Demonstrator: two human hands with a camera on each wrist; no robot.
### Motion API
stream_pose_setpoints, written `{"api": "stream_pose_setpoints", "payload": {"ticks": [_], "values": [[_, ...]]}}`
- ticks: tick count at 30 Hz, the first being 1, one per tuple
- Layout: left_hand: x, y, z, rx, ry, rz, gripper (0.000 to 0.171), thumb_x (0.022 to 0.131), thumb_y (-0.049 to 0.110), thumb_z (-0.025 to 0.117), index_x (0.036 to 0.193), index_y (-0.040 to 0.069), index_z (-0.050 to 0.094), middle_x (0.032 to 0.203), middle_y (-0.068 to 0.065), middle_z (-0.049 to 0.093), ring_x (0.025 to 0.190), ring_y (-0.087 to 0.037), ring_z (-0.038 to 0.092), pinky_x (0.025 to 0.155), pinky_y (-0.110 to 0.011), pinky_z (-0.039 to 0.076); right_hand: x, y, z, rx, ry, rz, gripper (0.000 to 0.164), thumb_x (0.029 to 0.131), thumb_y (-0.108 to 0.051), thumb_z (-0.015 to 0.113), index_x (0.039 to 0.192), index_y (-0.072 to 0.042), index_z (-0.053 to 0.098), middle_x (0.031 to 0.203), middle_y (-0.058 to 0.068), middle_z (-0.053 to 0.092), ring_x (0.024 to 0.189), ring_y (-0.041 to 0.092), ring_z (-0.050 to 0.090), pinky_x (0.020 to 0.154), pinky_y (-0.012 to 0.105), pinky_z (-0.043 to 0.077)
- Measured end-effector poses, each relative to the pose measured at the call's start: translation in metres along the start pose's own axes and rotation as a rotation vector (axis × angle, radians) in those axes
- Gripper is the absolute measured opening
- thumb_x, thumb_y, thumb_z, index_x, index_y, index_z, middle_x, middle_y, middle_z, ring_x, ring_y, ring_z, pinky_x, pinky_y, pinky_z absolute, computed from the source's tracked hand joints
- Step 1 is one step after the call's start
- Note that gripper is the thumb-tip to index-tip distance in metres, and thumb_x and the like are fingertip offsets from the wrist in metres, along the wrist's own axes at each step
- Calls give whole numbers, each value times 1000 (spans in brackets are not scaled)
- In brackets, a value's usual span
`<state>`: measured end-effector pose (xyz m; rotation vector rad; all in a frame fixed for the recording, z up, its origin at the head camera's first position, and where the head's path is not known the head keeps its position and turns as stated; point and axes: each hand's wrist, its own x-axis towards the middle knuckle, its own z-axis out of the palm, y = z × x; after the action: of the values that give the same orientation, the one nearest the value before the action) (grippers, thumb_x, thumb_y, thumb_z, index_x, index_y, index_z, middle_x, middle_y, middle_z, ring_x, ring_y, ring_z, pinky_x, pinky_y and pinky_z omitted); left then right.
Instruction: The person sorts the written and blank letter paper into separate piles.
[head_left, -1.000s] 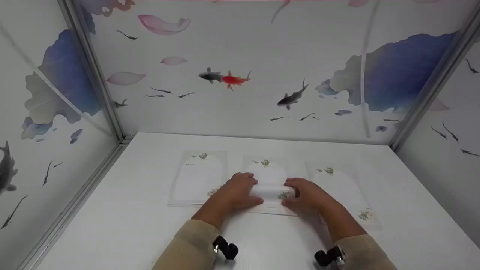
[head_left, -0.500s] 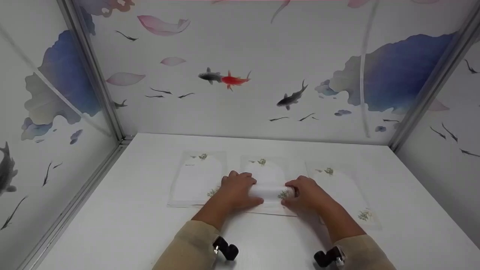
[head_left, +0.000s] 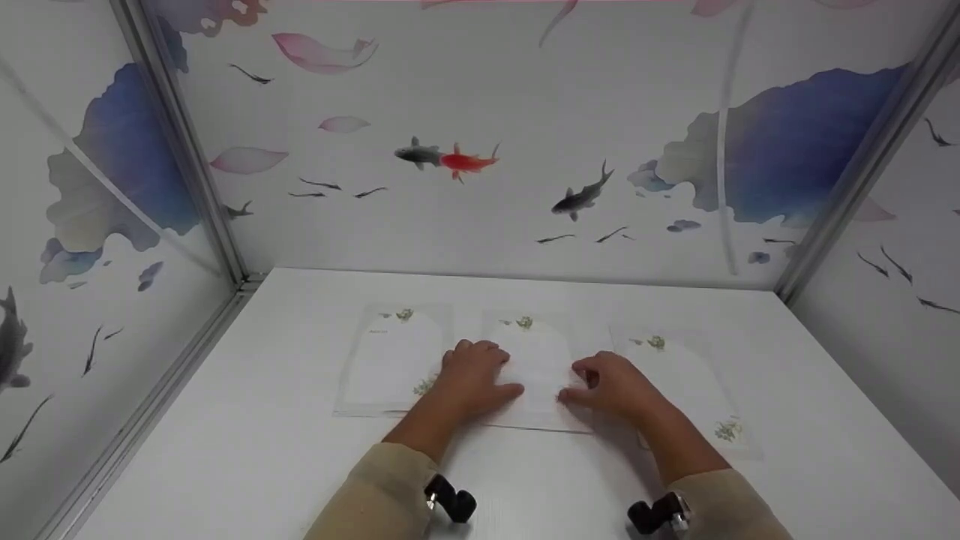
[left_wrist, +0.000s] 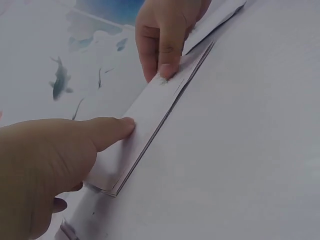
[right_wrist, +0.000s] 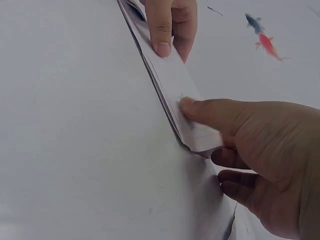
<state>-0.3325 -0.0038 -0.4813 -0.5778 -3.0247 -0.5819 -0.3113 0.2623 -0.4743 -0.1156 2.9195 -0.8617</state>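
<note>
A white sheet of letter paper (head_left: pixel 536 352) with a small green plant print at its top lies in the middle of a row of three. My left hand (head_left: pixel 474 379) holds its left side, thumb at the near part and fingers farther up. My right hand (head_left: pixel 611 386) pinches its right side. Both thumbs lie on top of the near part of the paper (left_wrist: pixel 145 107), which is bent over between the hands. In the right wrist view, the right thumb (right_wrist: pixel 205 111) rests near the end of the bent strip, the fingers partly behind it.
Similar printed sheets lie at the left (head_left: pixel 390 360) and right (head_left: pixel 679 382), close beside the hands. The white table (head_left: pixel 247 420) is bounded by a back wall (head_left: pixel 465 240) printed with fish, and by side walls with metal frame posts.
The rounded bend in the middle sheet has gone down flatter, and the plant print near the right thumb no longer shows in the head view. Both hands have barely moved.
</note>
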Motion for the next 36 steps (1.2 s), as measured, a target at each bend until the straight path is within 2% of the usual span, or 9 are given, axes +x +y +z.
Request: {"api": "stream_pose_setpoints", "payload": {"ticks": [2,5,7,11,14,22,27,32,36], "values": [[1,1,1,-81,44,-46,58,101,51,69,149,18,63,159,-6,57,147,-31,51,123,-52,43,0,-2,-1,47,38,41,66,93,-46,82,147,-11,65,121,10,71,108,24,62,99,46,56],[3,2,1,-272,119,-121,53,104,34,68,151,10,60,160,-12,55,151,-33,50,126,-50,42,-2,-5,-3,129,85,117,64,100,-43,74,152,-8,60,132,15,70,117,29,65,106,50,57],[3,2,0,-382,155,-170,50,105,24,66,151,6,58,159,-16,55,152,-35,50,126,-50,42,-3,-6,-5,194,98,172,60,103,-38,70,152,-6,58,136,18,68,120,31,65,106,49,58],[4,1,-3,-500,160,-272,48,104,15,64,150,4,59,152,-17,62,149,-36,54,123,-51,45,-4,-6,-5,300,91,244,51,103,-27,67,148,-4,62,137,19,67,117,30,64,96,40,61],[4,0,-4,-561,145,-324,47,103,12,64,149,6,61,149,-15,65,147,-35,56,120,-51,48,-2,-5,-5,335,81,255,45,103,-22,66,144,-5,66,133,18,68,109,27,65,89,34,61],[6,1,-2,-638,155,-335,44,103,12,64,146,7,64,143,-13,69,141,-31,61,118,-49,51,-2,-3,-7,349,67,262,39,104,-18,62,142,-8,68,129,15,69,106,24,65,84,28,58],[5,5,-2,-696,160,-329,44,104,11,61,147,8,63,142,-11,70,139,-29,63,115,-46,53,-4,1,-13,368,68,245,40,106,-16,59,145,-6,65,130,17,67,106,25,65,85,28,58],[8,21,3,-738,181,-320,44,103,11,60,147,11,63,140,-6,71,134,-24,66,114,-42,54,-10,15,-23,385,70,284,42,108,-20,59,149,-9,63,138,19,64,112,27,63,88,28,59],[11,42,8,-763,154,-317,47,103,13,62,150,14,61,143,-3,69,131,-21,66,111,-40,56,-19,35,-37,413,74,295,46,109,-22,59,152,-8,59,145,21,60,115,27,62,86,25,59]]}}
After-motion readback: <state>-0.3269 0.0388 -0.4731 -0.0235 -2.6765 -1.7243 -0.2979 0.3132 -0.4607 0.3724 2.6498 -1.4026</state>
